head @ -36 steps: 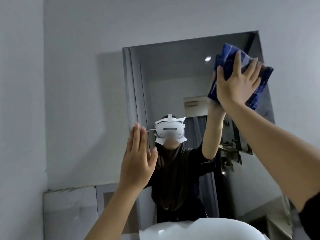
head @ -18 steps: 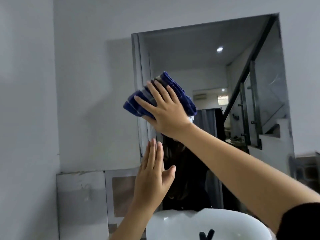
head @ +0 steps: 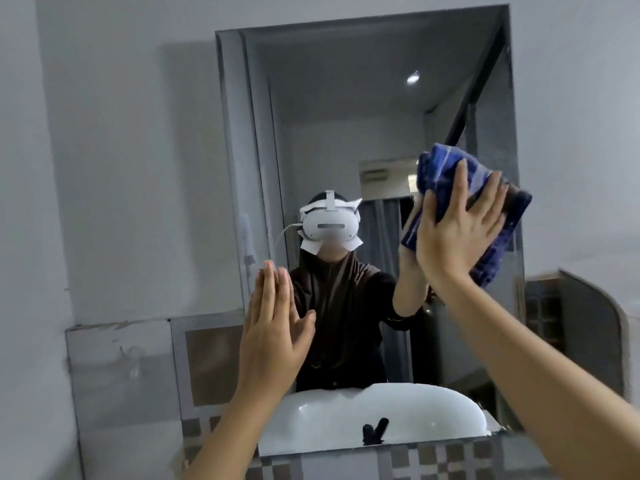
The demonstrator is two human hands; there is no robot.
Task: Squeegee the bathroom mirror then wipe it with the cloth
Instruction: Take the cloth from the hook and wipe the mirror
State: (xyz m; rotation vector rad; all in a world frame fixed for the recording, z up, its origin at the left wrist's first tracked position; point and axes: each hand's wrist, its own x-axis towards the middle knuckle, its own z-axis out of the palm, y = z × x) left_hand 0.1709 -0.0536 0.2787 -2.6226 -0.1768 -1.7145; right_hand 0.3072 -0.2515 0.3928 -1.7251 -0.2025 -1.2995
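Note:
A tall frameless mirror (head: 346,116) hangs on the grey wall straight ahead. My right hand (head: 457,226) presses a folded blue cloth (head: 485,188) flat against the glass near the mirror's right edge, at mid height. My left hand (head: 277,327) rests flat on the mirror's lower left part with fingers together and nothing in it. The mirror reflects a person in dark clothes wearing a white headset. No squeegee is in view.
A white sink (head: 374,414) shows in the mirror's lower part, with a dark tap (head: 374,431). Checked tiles (head: 433,459) run under the mirror. A tiled panel (head: 145,368) sits at lower left, a dark opening (head: 575,323) at right.
My right hand has swept the cloth from the mirror's left side across to its right edge. My left hand stays flat on the lower left glass.

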